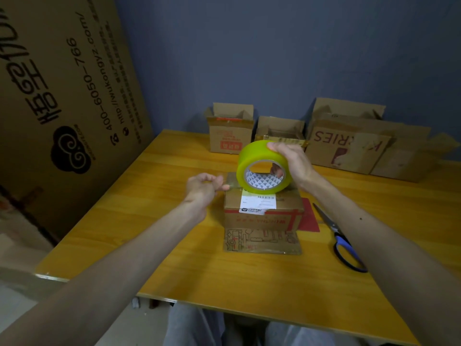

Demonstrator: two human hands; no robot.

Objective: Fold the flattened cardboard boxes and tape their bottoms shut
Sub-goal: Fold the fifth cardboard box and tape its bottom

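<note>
Yellow wood-grain worktop point(174, 245) against a blue wall point(274, 58). Blue-handled scissors point(341, 240) lie flat on its right side, blades closed. Large printed cardboard sheet point(62, 96) leans at left.

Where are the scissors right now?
The scissors lie flat on the yellow table, right of the small cardboard box, partly under the right forearm, untouched.

Both forearms are left bare – no sleeves seen up to the frame edge. Left hand point(203, 188) and right hand point(290, 159) are ungloved – grey trousers point(189, 328) are worn.
</note>
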